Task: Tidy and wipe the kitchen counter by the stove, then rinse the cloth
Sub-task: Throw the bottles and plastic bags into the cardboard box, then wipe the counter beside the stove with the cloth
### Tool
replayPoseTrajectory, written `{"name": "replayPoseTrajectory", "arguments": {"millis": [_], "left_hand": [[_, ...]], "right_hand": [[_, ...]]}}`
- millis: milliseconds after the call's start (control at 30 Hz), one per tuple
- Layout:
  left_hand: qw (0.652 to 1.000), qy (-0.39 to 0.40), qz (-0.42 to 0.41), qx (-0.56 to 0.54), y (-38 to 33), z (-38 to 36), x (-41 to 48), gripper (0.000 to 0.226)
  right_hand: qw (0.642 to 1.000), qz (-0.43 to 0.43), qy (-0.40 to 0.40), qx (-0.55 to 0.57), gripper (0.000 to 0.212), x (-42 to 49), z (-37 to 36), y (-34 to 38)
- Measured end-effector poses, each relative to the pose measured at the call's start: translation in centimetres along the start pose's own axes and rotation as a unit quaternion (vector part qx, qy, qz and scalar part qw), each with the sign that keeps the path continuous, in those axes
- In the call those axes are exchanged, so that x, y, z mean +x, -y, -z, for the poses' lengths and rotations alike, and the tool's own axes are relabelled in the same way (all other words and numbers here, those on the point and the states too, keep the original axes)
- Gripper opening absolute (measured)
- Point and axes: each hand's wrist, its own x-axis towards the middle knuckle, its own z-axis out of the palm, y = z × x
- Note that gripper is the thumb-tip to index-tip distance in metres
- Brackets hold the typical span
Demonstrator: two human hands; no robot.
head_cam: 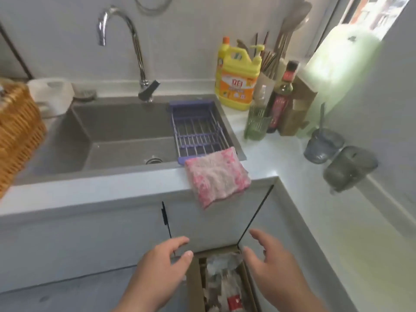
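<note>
From your head camera, your left hand (pixel 157 264) is low in the view at about 7 o'clock and your right hand (pixel 276 266) at about 5 o'clock. Both are backs-up with the fingers (pixel 180 240) spread apart and relaxed, gripping nothing. Between and below them, at 6 o'clock, is an open cardboard box (pixel 194 287) holding crumpled plastic and wrappers. Your left thumb tip is right by its rim, though you cannot tell whether it touches. The pink-and-white cloth (pixel 217 176) lies near the middle of the view, well above both hands. It is folded, draped over the front edge of the white bench (pixel 90 190) at the sink's 5 o'clock corner, its lower end hanging down the cupboard front. Its upper end touches the near end of the purple rack (pixel 198 129), which spans the right side of the grey sink (pixel 126 122). The chrome faucet (pixel 135 41) arches over the sink at 11 o'clock. At 1 o'clock a yellow detergent bottle (pixel 235 79) stands against the wall, with a green glass (pixel 256 124) and a dark sauce bottle (pixel 281 97) just beside it. Two grey cups (pixel 322 145) are at 3 o'clock, the nearer one tipped on its side. A wicker basket (pixel 18 131) fills the 9 o'clock edge.
</note>
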Motion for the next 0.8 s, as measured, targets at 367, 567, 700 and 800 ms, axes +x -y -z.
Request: {"name": "replayPoseTrajectory", "arguments": {"millis": [367, 567, 700, 800], "left_hand": [[0.996, -0.031, -0.079, -0.037, -9.5, 12.8, -7.1, 0.022], [0.991, -0.04, -0.119, -0.054, -12.1, 14.2, -7.6, 0.021], [0.99, -0.032, -0.132, -0.048, -13.7, 14.2, -5.8, 0.021], [0.991, -0.03, -0.132, -0.019, -14.5, 13.3, -4.0, 0.02]], "right_hand": [[0.995, 0.038, -0.075, 0.048, 0.041, -7.4, 11.2, 10.6], [0.992, 0.041, -0.079, 0.091, 0.036, -8.2, 13.4, 11.8], [0.99, 0.034, -0.07, 0.118, 0.036, -7.0, 14.3, 11.6], [0.991, 0.03, -0.047, 0.122, 0.035, -5.7, 14.0, 10.8]]}}
